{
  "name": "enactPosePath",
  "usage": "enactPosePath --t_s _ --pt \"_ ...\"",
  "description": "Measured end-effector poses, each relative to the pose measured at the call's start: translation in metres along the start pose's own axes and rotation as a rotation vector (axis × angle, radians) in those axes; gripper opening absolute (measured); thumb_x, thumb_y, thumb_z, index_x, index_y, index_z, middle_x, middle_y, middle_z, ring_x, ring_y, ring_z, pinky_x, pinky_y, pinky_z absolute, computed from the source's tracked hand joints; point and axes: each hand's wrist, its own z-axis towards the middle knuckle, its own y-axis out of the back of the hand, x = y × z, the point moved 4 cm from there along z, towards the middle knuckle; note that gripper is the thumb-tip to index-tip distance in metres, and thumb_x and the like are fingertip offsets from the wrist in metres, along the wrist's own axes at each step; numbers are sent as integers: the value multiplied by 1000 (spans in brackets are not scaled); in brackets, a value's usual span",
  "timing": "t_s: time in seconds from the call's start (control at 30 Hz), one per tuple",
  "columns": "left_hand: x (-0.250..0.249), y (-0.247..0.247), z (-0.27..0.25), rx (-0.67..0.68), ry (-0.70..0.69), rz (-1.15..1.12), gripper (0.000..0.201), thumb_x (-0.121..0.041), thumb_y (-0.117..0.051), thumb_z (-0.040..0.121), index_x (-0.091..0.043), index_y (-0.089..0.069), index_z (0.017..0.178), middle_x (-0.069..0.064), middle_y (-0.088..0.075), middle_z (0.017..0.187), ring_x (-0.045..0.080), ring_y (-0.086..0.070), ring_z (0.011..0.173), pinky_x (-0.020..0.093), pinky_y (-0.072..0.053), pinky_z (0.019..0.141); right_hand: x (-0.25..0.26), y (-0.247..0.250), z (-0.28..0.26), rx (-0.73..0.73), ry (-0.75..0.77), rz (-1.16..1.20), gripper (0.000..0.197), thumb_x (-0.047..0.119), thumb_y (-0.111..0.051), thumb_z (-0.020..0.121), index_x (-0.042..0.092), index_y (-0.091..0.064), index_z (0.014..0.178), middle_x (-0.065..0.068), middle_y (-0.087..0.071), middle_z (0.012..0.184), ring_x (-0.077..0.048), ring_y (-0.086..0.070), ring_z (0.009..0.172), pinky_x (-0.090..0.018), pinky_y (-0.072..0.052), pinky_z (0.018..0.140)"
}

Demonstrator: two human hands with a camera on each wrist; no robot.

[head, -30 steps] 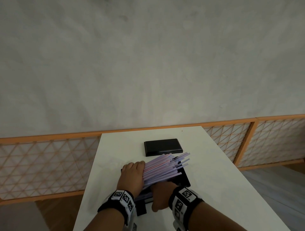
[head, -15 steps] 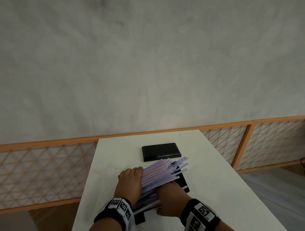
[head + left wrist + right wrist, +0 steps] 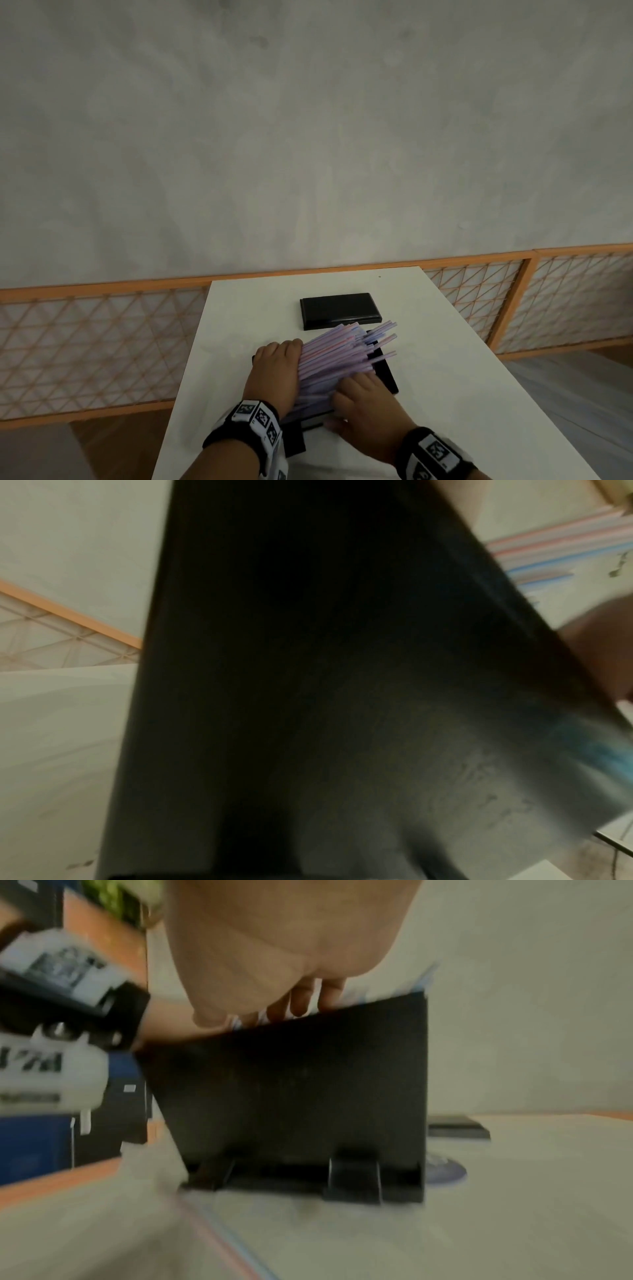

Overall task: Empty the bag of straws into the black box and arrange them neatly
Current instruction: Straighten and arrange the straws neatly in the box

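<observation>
A fanned bundle of pastel striped straws [image 3: 335, 359] lies slanted in the open black box [image 3: 387, 373], with its tips sticking out past the far right rim. My left hand [image 3: 274, 370] rests along the bundle's left side, its fingertips bent down out of sight. From the near right, my right hand [image 3: 366, 407] lies on the straws. In the right wrist view its fingers [image 3: 301, 1001] reach over the top edge of the box wall [image 3: 308, 1091]. The left wrist view is filled by the dark box wall [image 3: 308, 696], with straws [image 3: 548, 542] at the upper right.
The box's black lid [image 3: 339, 310] lies flat on the white table [image 3: 445, 377] just beyond the straws. A low orange lattice fence [image 3: 102, 342] runs behind the table below a grey wall. The table's near left corner is by my left wrist.
My right hand has slid from the near end of the box up onto the right side of the straws. The left hand has stayed beside the bundle.
</observation>
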Motion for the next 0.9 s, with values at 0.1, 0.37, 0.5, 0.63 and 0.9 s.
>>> enactPosePath --t_s 0.1,0.37,0.5,0.63,0.9 --pt "-2 4 -2 5 12 -5 42 -20 -59 53 -19 -58 95 -5 -64 77 17 -60 66 31 -51 64 3 -16 -6 41 -23 -19 20 46 -57 81 27 -51 77 9 -56 78 -15 -54 73 -28 -40 66" --pt "-3 7 -2 81 60 -34 39 -12 -58 59 -12 -62 98 4 -66 83 25 -60 73 38 -49 71 24 0 -7 65 -9 115 22 43 -59 81 21 -58 82 2 -58 82 -19 -54 73 -28 -45 64" --pt "-3 7 -3 66 35 -40 47 -9 -71 52 -11 -62 99 3 -66 81 25 -60 71 38 -49 70 45 -36 -34 575 36 25 36 36 -55 86 13 -55 114 -9 -56 110 -29 -55 97 -37 -47 78" --pt "-5 9 -4 73 30 -41 52 -10 -75 48 -11 -62 98 3 -65 80 24 -60 70 37 -49 69 41 -62 -62 914 -76 3 40 20 -34 100 3 -38 136 -24 -39 132 -42 -43 115 -50 -38 91" --pt "-5 10 -4 43 13 -45 54 -13 -78 45 -11 -64 97 3 -66 80 24 -62 69 38 -51 66 45 -34 -35 653 -86 59 27 14 -38 88 7 -58 104 -15 -55 102 -32 -59 84 -36 -40 58"
